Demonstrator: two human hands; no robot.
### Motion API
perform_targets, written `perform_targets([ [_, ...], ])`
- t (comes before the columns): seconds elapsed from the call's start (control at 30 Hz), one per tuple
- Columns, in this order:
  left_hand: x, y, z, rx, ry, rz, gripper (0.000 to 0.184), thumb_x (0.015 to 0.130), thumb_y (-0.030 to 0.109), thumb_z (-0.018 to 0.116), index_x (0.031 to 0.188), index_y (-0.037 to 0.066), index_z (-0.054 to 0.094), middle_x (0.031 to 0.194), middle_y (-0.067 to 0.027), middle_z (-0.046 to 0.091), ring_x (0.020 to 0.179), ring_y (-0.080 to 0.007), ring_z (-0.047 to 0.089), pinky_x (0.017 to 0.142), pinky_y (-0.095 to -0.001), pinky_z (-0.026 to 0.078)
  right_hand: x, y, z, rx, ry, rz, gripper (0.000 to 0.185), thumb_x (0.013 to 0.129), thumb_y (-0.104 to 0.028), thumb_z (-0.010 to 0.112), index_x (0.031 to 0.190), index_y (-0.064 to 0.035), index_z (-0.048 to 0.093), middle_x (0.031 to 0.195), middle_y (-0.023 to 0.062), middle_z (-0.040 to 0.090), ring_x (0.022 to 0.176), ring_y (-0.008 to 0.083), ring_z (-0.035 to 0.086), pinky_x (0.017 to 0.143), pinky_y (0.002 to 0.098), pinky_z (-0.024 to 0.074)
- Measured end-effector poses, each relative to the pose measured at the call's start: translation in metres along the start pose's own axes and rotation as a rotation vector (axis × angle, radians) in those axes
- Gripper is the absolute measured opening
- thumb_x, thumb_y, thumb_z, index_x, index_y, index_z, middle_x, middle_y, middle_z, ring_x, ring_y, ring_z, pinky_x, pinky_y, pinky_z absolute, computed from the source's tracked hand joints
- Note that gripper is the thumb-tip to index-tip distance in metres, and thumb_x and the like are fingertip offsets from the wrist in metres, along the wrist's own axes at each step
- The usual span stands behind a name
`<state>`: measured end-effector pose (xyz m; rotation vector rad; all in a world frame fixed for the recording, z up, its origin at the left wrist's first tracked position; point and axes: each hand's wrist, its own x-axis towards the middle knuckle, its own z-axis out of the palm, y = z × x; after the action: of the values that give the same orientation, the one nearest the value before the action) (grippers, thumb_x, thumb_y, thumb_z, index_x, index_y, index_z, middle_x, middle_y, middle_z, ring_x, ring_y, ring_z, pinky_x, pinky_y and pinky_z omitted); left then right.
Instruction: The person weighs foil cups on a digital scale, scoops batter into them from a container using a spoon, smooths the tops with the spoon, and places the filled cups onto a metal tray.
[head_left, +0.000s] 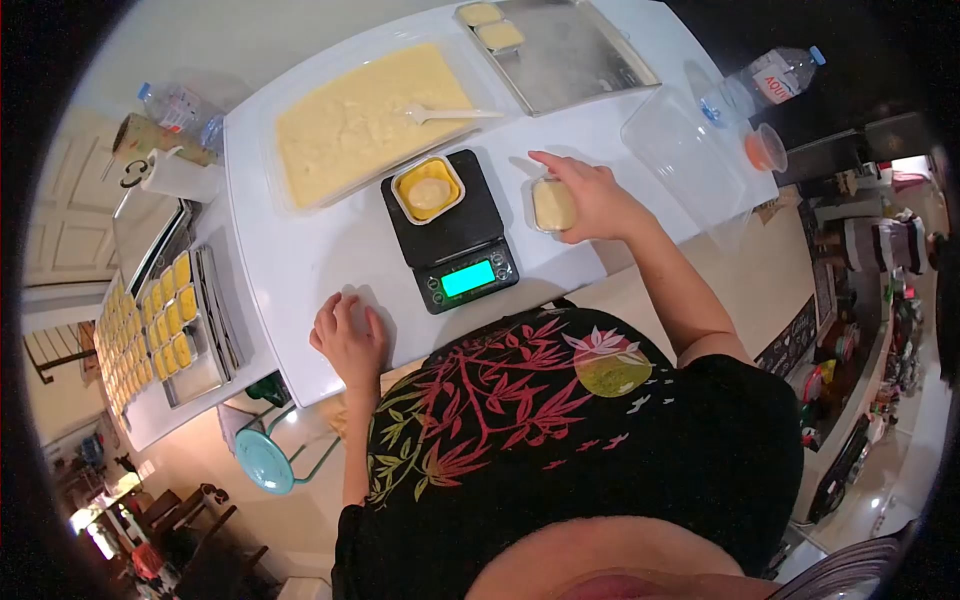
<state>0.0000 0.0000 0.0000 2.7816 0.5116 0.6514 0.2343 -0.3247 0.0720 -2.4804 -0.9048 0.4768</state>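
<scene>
My right hand [598,200] is at a small foil cup of pale filling [553,205] on the white table, its fingers curved round the cup's right side. My left hand [350,335] rests at the table's front edge, fingers apart and holding nothing. Between them stands a black scale [450,230] with a lit display [468,278]. A foil cup with yellow filling and a paler lump [428,190] sits on the scale. Behind the scale is a clear tub of yellow mixture [360,115], with a white spoon [455,114] lying in it and its handle pointing right.
A metal tray [575,60] at the back holds filled cups. To the right are a clear container [680,150], a reddish cup [765,149] and a bottle [785,75]. Trays of yellow cups [170,315] stand at the left, near a teal stool [268,460].
</scene>
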Motion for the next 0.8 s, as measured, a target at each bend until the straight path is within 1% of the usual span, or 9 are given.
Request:
perform_targets([
  [0.07,0.000,0.000,0.000,-0.001,-0.001,-0.001,0.030,0.077,0.021,0.067,0.106,0.011,0.062,0.118,-0.0104,0.058,0.113,-0.0275,0.053,0.096,-0.0422,0.032,0.001,0.001,0.001,0.015,-0.018,-0.025,0.106,0.053,-0.012,0.077,0.146,-0.0279,0.029,0.124,0.0097,0.056,0.116,0.0294,0.054,0.092,0.0492,0.0362],
  [0.17,0.001,-0.002,0.001,0.012,0.008,-0.001,0.030,0.078,0.021,0.067,0.105,0.011,0.062,0.118,-0.0103,0.059,0.113,-0.0275,0.053,0.096,-0.0422,0.032,0.000,-0.003,-0.004,0.000,0.006,-0.010,0.105,0.052,-0.012,0.077,0.146,-0.0271,0.030,0.121,0.0097,0.058,0.114,0.0300,0.055,0.092,0.0491,0.0361],
  [0.27,0.002,0.000,0.001,0.006,0.002,-0.006,0.030,0.078,0.020,0.067,0.105,0.011,0.062,0.118,-0.0106,0.059,0.113,-0.0277,0.053,0.096,-0.0423,0.032,-0.002,0.004,0.002,-0.034,0.068,-0.045,0.104,0.053,-0.012,0.077,0.145,-0.0270,0.030,0.119,0.0099,0.059,0.114,0.0302,0.055,0.093,0.0488,0.0359],
  [0.37,0.000,0.000,0.001,0.013,-0.005,-0.010,0.030,0.077,0.021,0.067,0.105,0.011,0.062,0.118,-0.0109,0.059,0.113,-0.0278,0.053,0.096,-0.0425,0.032,0.000,0.001,0.005,-0.022,0.009,-0.035,0.104,0.053,-0.011,0.076,0.145,-0.0272,0.031,0.119,0.0107,0.059,0.114,0.0311,0.055,0.093,0.0493,0.0358],
  [0.47,-0.001,-0.002,0.003,0.015,0.003,-0.011,0.030,0.077,0.021,0.067,0.105,0.011,0.062,0.118,-0.0110,0.059,0.113,-0.0280,0.052,0.096,-0.0427,0.033,-0.001,-0.003,-0.003,0.040,0.026,-0.021,0.104,0.053,-0.011,0.076,0.145,-0.0274,0.031,0.119,0.0108,0.059,0.115,0.0320,0.055,0.094,0.0505,0.0352],
  [0.67,-0.001,0.000,0.001,0.004,0.000,-0.017,0.029,0.078,0.021,0.067,0.105,0.011,0.062,0.118,-0.0111,0.058,0.113,-0.0283,0.052,0.096,-0.0427,0.033,0.003,0.007,-0.002,-0.024,-0.031,0.002,0.104,0.053,-0.009,0.076,0.145,-0.0268,0.031,0.122,0.0111,0.058,0.117,0.0309,0.054,0.099,0.0533,0.0324],
  [0.8,-0.002,-0.001,0.002,0.022,0.010,-0.028,0.030,0.078,0.021,0.066,0.105,0.010,0.062,0.118,-0.0114,0.058,0.114,-0.0281,0.052,0.096,-0.0425,0.033,0.003,0.003,-0.009,0.000,-0.015,-0.019,0.104,0.053,-0.009,0.077,0.145,-0.0266,0.030,0.123,0.0113,0.058,0.117,0.0308,0.053,0.099,0.0537,0.0318],
])
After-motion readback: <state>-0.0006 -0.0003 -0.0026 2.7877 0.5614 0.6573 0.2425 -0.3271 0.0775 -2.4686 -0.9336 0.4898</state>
